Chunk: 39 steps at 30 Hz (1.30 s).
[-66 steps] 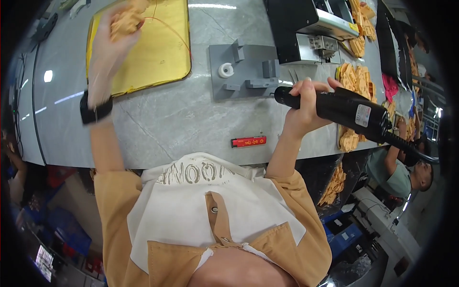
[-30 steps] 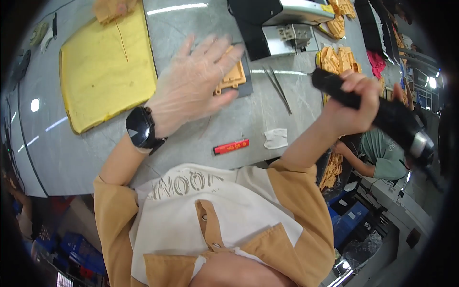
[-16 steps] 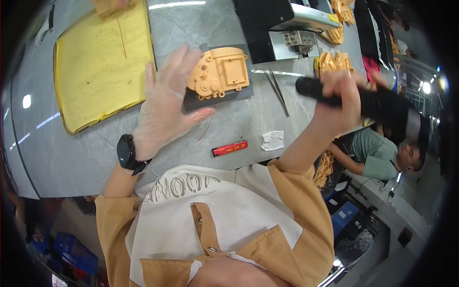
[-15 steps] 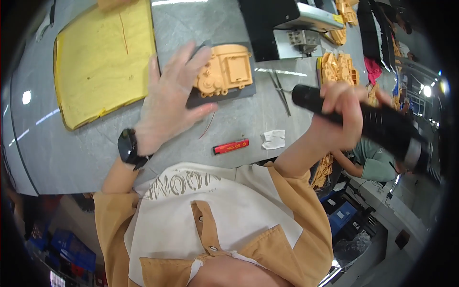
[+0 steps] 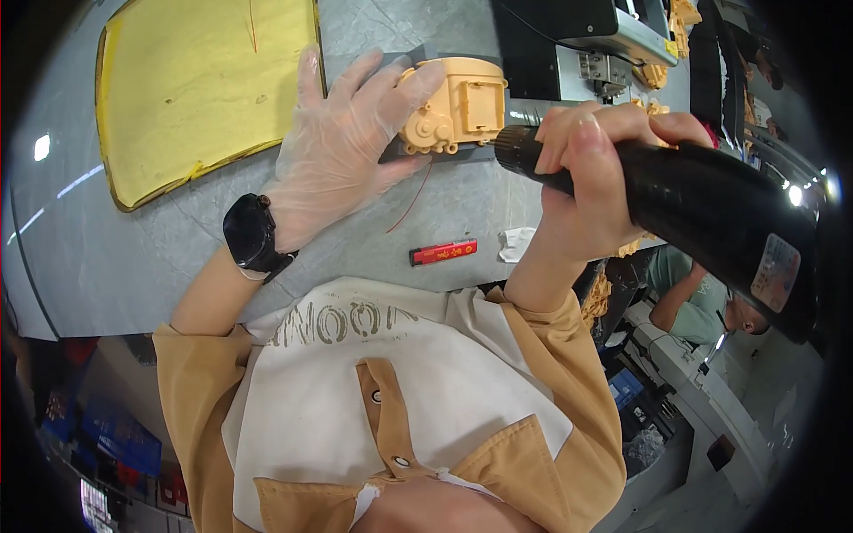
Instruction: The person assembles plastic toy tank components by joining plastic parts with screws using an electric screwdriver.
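An orange plastic housing (image 5: pixel 453 105) rests on a dark block (image 5: pixel 398 153) near the table's far middle. My left hand (image 5: pixel 342 133), in a clear glove, lies against the housing's left end. Its index finger reaches over the upper left part and its thumb lies along the lower side, while the other fingers fan out. My right hand (image 5: pixel 591 164), bare, is wrapped round a black electric screwdriver (image 5: pixel 702 195) held nearly level. The ridged nose points left at the housing's lower right corner; whether the bit touches it I cannot tell.
A thin red wire (image 5: pixel 413 204) trails below the housing. Nearer me lie a red lighter (image 5: pixel 443 253) and white paper (image 5: pixel 515 243). Left is a yellow mat (image 5: pixel 195 107); a black-and-metal machine (image 5: pixel 604 67) stands at the back right. A co-worker (image 5: pixel 689 302) sits to the right.
My left hand has settled onto the housing's left end. The screwdriver has come left, its nose now close to the housing. The tweezers seen on the table before are out of sight.
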Each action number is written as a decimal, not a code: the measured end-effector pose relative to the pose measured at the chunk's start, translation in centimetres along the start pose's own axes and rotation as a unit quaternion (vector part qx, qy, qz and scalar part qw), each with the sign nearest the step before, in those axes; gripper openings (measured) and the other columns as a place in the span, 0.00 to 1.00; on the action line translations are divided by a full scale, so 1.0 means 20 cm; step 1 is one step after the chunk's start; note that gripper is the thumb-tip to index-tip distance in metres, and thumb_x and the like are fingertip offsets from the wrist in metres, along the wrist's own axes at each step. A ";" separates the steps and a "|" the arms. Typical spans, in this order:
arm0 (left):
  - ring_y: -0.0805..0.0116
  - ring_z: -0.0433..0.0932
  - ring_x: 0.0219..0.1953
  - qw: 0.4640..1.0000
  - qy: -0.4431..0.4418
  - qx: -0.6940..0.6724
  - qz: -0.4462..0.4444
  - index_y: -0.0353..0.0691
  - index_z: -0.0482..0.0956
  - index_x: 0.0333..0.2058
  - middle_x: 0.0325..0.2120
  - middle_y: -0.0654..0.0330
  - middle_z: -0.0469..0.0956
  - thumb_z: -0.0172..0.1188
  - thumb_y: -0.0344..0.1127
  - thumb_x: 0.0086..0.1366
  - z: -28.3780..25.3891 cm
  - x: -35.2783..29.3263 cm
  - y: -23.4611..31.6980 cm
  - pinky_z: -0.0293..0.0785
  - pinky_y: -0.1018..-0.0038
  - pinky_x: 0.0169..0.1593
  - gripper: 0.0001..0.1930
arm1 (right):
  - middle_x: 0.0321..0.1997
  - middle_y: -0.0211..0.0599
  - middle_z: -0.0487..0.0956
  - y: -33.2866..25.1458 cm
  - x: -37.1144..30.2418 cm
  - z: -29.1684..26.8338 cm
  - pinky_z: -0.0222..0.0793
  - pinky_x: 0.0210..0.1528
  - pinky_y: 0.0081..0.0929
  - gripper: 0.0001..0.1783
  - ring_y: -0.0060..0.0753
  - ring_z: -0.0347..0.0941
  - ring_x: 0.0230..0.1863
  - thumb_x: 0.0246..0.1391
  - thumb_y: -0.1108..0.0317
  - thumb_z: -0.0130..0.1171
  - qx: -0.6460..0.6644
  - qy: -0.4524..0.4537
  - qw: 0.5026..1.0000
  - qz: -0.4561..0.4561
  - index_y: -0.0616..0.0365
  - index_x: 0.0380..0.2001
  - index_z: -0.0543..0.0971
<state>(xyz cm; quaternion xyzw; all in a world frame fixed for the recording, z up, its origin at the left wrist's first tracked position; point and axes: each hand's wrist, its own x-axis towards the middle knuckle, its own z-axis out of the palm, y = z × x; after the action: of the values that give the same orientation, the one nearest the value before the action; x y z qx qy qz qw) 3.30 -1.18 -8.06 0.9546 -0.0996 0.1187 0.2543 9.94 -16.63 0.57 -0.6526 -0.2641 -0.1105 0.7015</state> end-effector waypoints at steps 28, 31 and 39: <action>0.67 0.68 0.45 0.996 0.011 -0.088 0.005 0.49 0.62 0.53 0.37 0.66 0.69 0.70 0.46 0.40 0.01 0.03 -0.03 0.50 0.54 0.59 0.40 | 0.16 0.32 0.71 -0.06 0.02 -0.22 0.65 0.26 0.28 0.19 0.23 0.66 0.15 0.44 0.83 0.48 0.077 0.086 0.993 -0.037 0.61 0.41 0.62; 0.67 0.67 0.46 0.996 0.026 -0.077 0.028 0.49 0.62 0.54 0.36 0.66 0.69 0.69 0.46 0.40 0.01 0.02 -0.05 0.51 0.55 0.60 0.41 | 0.16 0.33 0.66 -0.16 -0.03 0.02 0.64 0.24 0.32 0.23 0.27 0.63 0.15 0.44 0.80 0.45 0.050 0.035 0.998 -0.025 0.57 0.47 0.59; 0.64 0.68 0.46 0.992 0.010 -0.122 0.009 0.50 0.61 0.55 0.39 0.64 0.70 0.71 0.39 0.35 0.00 -0.01 -0.05 0.53 0.56 0.59 0.45 | 0.14 0.35 0.63 -0.06 -0.06 0.15 0.65 0.21 0.33 0.26 0.29 0.61 0.12 0.42 0.79 0.45 -0.085 -0.072 0.993 0.030 0.60 0.48 0.54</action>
<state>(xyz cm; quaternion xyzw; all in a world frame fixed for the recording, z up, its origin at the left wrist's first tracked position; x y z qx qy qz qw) 3.45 -0.35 -8.65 0.9143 -0.1197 0.1174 0.3687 7.72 -14.12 1.07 -0.7235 -0.2842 -0.0643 0.6258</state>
